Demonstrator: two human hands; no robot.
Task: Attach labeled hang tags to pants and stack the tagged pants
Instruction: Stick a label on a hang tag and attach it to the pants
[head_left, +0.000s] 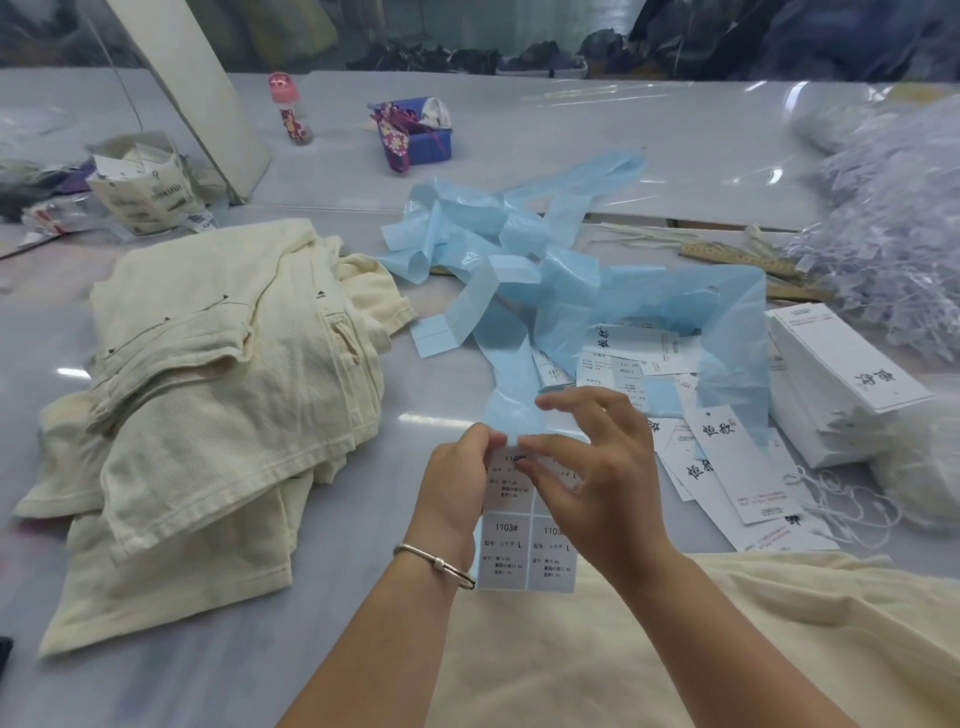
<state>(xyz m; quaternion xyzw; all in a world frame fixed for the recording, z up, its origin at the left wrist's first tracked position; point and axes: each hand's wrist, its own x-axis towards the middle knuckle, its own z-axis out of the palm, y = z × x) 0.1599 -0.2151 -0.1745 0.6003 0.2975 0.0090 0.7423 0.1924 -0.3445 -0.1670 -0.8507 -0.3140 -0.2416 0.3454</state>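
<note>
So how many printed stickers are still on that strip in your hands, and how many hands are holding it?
Whole stickers below the hands: 2
Stickers partly covered by fingers: 2
Hands: 2, left hand, right hand
Total: 4 stickers, 2 hands

Both bare forearms reach forward, hands meeting at mid-frame. The left hand (457, 480), a bangle (434, 564) on its wrist, pinches the label strip (524, 556) at its top edge with curled fingers. The right hand (597, 457) pinches beside it with thumb and forefinger, other fingers spread above.
</note>
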